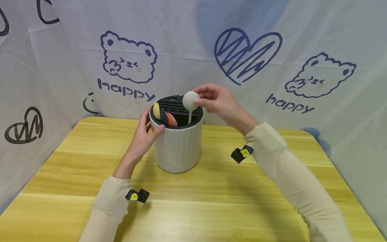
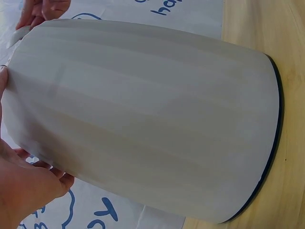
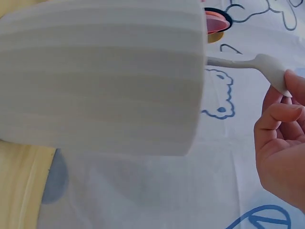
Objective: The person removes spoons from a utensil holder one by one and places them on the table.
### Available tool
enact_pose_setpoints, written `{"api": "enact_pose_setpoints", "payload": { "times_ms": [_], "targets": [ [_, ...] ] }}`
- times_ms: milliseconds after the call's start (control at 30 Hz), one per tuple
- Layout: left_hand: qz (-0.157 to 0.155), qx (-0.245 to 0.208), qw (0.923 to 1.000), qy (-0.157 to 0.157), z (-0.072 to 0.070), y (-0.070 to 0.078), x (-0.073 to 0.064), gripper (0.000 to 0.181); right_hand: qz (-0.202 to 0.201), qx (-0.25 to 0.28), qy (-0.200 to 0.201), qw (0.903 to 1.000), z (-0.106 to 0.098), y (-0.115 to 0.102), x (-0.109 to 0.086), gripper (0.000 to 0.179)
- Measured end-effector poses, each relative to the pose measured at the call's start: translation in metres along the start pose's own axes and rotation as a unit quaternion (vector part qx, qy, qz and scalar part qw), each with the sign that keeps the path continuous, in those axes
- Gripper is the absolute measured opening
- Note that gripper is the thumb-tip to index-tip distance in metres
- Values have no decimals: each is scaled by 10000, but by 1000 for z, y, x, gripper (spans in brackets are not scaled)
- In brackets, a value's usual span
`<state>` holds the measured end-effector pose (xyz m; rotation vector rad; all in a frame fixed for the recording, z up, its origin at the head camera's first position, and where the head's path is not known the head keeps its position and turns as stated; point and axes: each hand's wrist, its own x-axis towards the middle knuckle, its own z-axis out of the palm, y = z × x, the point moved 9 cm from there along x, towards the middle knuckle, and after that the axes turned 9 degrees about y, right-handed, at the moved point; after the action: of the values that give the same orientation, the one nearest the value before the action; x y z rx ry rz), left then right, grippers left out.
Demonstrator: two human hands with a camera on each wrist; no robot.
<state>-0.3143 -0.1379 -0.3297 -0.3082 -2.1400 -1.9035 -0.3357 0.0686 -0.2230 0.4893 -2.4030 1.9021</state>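
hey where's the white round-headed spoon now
In the head view, the right hand pinches the white round-headed spoon, its handle dipping into the right side of the ribbed white cylindrical holder.

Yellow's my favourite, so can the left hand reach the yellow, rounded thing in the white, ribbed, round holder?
Probably yes: the left hand grips the white, ribbed holder near the yellow, rounded thing, which pokes up with nothing seen covering it. It may need to let go.

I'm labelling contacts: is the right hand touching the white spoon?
Touching. The right wrist view shows it: the right hand pinches the white spoon at the edge of its bowl, with no gap between them.
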Motion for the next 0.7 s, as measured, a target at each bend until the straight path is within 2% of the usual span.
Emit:
{"api": "enact_pose_setpoints", "payload": {
  "times_ms": [500, 700],
  "targets": [
    [39, 1, 10000, -9, 0, 1, -1, 85, -940, 489, 210, 9942, -16, -49, 2, 22],
    [89, 8, 10000, -9, 0, 2, 0, 85, -1033, 976, 389, 9891, -26, -70, 0, 18]
  ]
}}
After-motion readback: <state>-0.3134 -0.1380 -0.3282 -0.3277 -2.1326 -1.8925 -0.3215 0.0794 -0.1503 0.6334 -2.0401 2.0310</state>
